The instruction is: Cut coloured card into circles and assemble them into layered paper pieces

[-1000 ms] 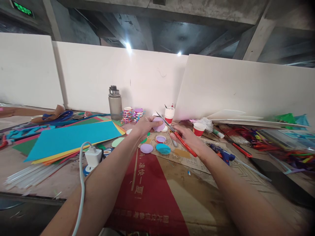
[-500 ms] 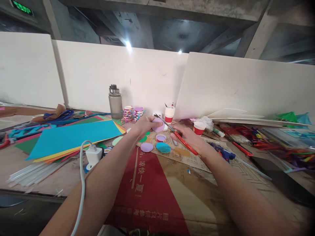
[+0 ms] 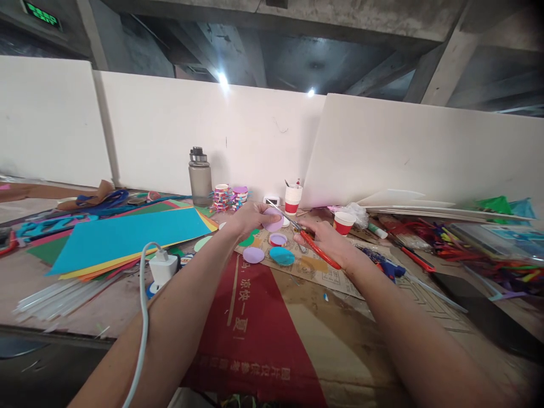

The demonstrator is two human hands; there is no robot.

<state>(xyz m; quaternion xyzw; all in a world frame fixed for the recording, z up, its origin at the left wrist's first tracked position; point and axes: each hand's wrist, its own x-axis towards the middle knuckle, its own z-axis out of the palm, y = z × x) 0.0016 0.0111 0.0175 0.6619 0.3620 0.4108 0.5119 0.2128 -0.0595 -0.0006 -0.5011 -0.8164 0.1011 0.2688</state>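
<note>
Here, hands grip lilac disc and scissors, blades at its edge.

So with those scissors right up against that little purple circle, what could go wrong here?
The left hand pinches the small purple disc right where the blades of the red scissors in the right hand meet it, so a fingertip could get nicked. With so little to hold, the disc might also twist and the cut wander. The white charger cable draped over the left forearm could snag.
</note>
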